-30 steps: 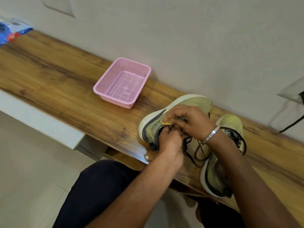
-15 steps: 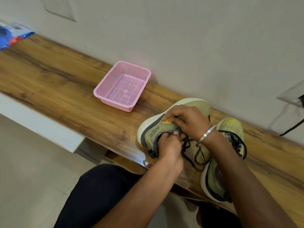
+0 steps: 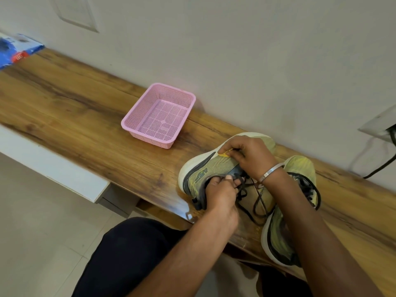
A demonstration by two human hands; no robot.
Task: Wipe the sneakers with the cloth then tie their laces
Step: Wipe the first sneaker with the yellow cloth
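Left hand [image 3: 220,195]: fingers curled and pinching the dark laces [image 3: 248,189] at the throat of the nearer sneaker [image 3: 205,174], apparently to keep tension while the knot is formed. Right hand [image 3: 249,155]: fingers bent over the same shoe's upper, pinching something by a small yellow tab [image 3: 224,154]; whether that is lace or tongue cannot be told. A metal bangle [image 3: 270,172] sits on that wrist. Nearer sneaker: yellow-green, white sole, lying tilted on the wooden shelf [image 3: 85,116] directly under both grips, presumably turned so the eyelets face the person. Loose lace loops trail toward the person, between the two shoes. Second sneaker [image 3: 300,168]: just beside the first, partly hidden by the right forearm, laces slack. Pink basket [image 3: 135,125]: apart, to the left along the wall. No cloth visible. Blue packet [image 3: 15,50]: far left end.
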